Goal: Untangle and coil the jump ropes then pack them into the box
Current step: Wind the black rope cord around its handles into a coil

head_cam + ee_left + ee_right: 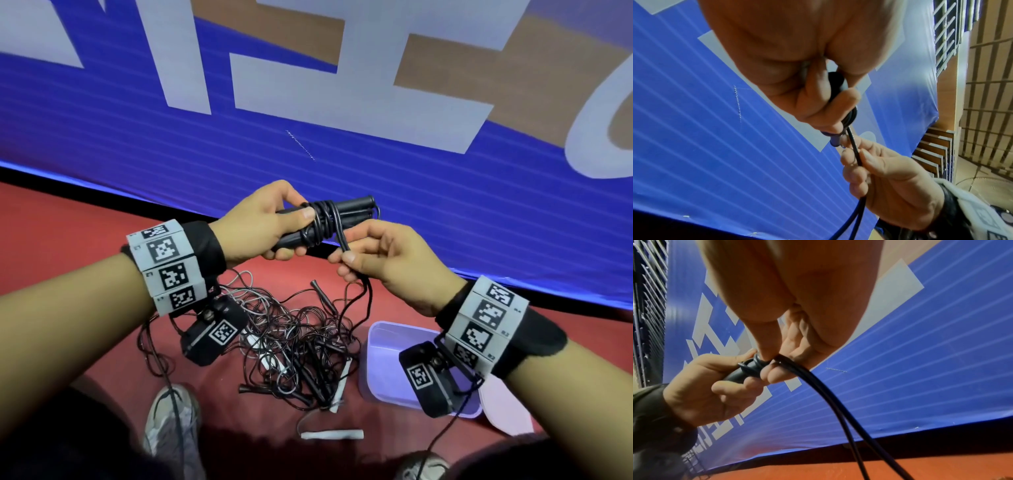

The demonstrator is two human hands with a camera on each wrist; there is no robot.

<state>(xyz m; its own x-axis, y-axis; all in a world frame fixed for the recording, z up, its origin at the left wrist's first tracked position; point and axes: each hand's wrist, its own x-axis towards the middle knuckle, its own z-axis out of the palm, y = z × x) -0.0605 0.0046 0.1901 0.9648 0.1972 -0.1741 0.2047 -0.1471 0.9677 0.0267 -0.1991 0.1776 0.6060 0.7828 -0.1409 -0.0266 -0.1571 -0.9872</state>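
My left hand [260, 226] is wrapped around a pair of smooth black handles [356, 209], round bars lying side by side, thumb pressed on top and fingers curled underneath. Several turns of thin glossy black cord [323, 219] are wound tight around the handles right at my thumb tip. Just beside that grip, my right hand [380, 263] pinches a doubled run of the same cord between thumb and forefinger; from the pinch the two strands drop down to the floor. The right wrist view shows those strands as smooth, round and rubbery, parting below my fingers. In the left wrist view only a rounded black handle end peeks out of my fist, and I cannot make out how many turns there are.

Well below my hands, on the red, matte floor [68, 233], lies a tangled heap of ropes [301, 342]: thin black and a few grey cords looped over each other, with slim black handles and white ones poking out. I cannot tell how many ropes are in it. Below my right wrist sits the box [376, 359], pale lilac plastic with rounded corners, partly hidden by my wrist camera; its inside is mostly hidden from me. A white handle [332, 435] lies apart from the heap. Behind my hands hangs a blue banner [411, 164] with large pale lettering.
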